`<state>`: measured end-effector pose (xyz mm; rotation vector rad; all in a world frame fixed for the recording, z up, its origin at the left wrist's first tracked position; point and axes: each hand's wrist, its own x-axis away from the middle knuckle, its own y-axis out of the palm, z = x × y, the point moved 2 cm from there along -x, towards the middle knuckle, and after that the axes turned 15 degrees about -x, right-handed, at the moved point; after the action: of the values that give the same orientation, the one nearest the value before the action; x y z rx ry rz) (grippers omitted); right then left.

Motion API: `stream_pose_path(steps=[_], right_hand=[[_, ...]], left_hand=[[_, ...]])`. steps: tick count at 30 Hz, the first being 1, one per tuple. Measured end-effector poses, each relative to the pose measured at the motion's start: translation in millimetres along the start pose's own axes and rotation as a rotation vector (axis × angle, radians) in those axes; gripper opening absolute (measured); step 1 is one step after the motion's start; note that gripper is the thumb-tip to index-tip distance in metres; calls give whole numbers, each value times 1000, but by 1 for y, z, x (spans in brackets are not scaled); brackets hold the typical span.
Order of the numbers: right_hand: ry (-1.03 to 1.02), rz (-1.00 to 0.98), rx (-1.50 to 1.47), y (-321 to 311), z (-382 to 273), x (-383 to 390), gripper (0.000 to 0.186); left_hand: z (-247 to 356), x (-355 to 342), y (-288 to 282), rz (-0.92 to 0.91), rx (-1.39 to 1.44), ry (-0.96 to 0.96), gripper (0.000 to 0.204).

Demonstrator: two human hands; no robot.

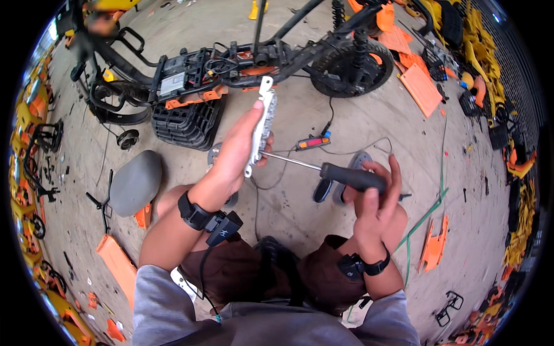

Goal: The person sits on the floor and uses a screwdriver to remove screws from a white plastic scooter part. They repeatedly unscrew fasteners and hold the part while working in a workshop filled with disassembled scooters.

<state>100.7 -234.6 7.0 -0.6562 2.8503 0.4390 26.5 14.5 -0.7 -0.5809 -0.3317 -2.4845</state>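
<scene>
My left hand (234, 150) is closed round a narrow silver metal part (263, 124) with a holed ear at each end. It stands on edge, its ridged side facing right; I cannot make out what kind of part it is. In my right hand (376, 210) is a screwdriver (353, 176) with a black handle, held with the thumb below and some fingers raised off the handle. The shaft points left, and its tip meets the part's lower half near my left fingers. Exactly what the tip touches is too small to tell.
Ahead stands a stripped scooter frame (277, 66) with a rear wheel (352, 72). Beneath it sits a black crate (187, 124). A grey seat (136, 183), orange panels (419, 89), an orange-and-blue handheld tool (313, 142) and a green strap (424, 219) lie on the concrete floor.
</scene>
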Motion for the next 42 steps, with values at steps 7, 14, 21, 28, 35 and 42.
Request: stream_pose_path(steps=[7, 14, 21, 28, 35, 42], right_hand=[[-246, -158, 126, -9, 5, -4, 63], [-291, -170, 192, -12, 5, -5, 66], [-106, -53, 128, -4, 3, -2, 82], [-33, 28, 4, -3, -3, 7, 70], [-147, -18, 49, -8, 4, 1, 73], [-276, -113, 188, -12, 4, -4, 65]], left_hand=[[-1, 1, 2, -29, -43, 39, 47], [3, 2, 5, -36, 29, 7, 44], [1, 0, 1, -46, 29, 11, 42], [1, 2, 4, -26, 35, -11, 46], [1, 1, 5, -51, 36, -2, 46], [2, 2, 5, -84, 29, -15, 47]])
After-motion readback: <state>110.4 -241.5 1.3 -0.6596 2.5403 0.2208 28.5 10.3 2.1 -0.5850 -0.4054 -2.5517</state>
